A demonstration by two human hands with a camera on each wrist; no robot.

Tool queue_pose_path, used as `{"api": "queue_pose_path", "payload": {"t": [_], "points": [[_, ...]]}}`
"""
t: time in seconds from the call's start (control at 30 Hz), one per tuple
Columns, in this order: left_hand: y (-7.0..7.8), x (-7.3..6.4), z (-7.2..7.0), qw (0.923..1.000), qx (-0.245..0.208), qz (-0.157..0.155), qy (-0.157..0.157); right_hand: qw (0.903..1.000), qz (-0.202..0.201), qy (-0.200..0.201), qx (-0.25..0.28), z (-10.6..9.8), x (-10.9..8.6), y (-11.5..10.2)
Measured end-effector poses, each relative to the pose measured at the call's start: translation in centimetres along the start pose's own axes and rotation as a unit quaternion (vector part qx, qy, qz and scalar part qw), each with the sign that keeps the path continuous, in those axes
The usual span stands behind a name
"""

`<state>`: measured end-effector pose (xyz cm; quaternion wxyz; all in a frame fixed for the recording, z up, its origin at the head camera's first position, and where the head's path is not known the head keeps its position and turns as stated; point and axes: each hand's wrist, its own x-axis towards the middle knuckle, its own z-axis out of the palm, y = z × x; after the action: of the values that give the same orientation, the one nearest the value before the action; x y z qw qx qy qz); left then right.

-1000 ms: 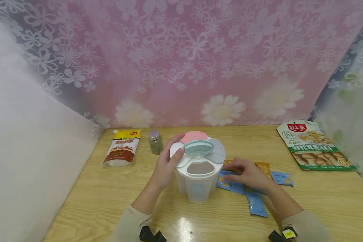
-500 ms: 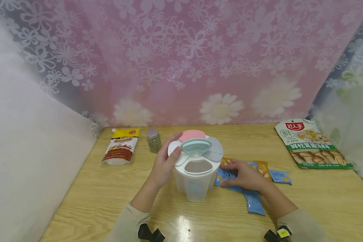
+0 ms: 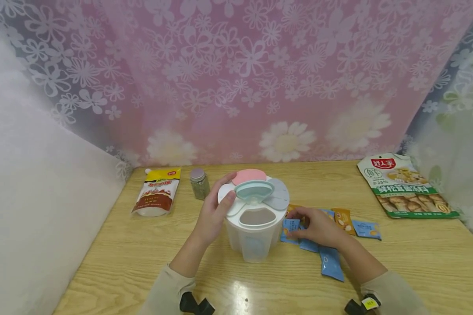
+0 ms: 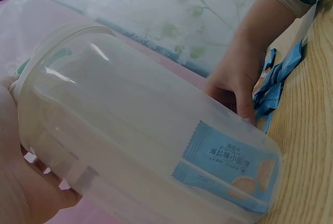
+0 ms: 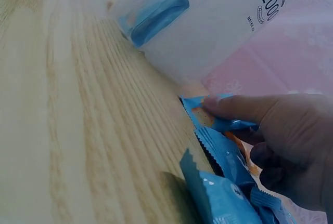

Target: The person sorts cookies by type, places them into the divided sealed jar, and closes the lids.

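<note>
My left hand grips the upper left side of a translucent divided storage canister, fingers behind it and thumb over the lid's edge. The white lid has pink, grey, white and mint flaps; the mint flap stands raised, leaving the front opening uncovered. Inside the canister, a blue biscuit packet lies at the bottom. To its right, my right hand pinches another blue biscuit packet between thumb and fingers, low over the table.
More blue packets and orange packets lie around my right hand. A large green-and-white pouch lies at the back right. At the back left are a yellow-topped pouch and a small glass jar with a lilac lid.
The fingers of my right hand have closed on the leftmost blue packet, which now stands apart from the blue one beside it. My left hand and the canister have stayed in place.
</note>
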<state>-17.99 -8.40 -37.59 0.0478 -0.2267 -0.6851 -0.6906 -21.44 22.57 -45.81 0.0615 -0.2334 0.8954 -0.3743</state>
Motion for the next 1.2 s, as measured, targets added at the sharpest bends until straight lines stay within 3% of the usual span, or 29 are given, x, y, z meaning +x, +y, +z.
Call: {"api": "queue_pose_path", "payload": {"t": [0.3,0.7,1.2], "points": [[0.0,0.0,0.0,1.0,0.003,0.0,-0.001,0.996,0.015,0.011,0.088,-1.2,-0.2,-0.6],[0.0,0.0,0.0,1.0,0.002,-0.004,0.001,0.98,0.004,0.009,0.199,-3.2,-1.0,-2.5],[-0.2,0.1,0.0,1.0,0.005,0.0,0.005,0.9755,-0.013,0.022,0.219,-5.2,-2.4,-5.1]]}}
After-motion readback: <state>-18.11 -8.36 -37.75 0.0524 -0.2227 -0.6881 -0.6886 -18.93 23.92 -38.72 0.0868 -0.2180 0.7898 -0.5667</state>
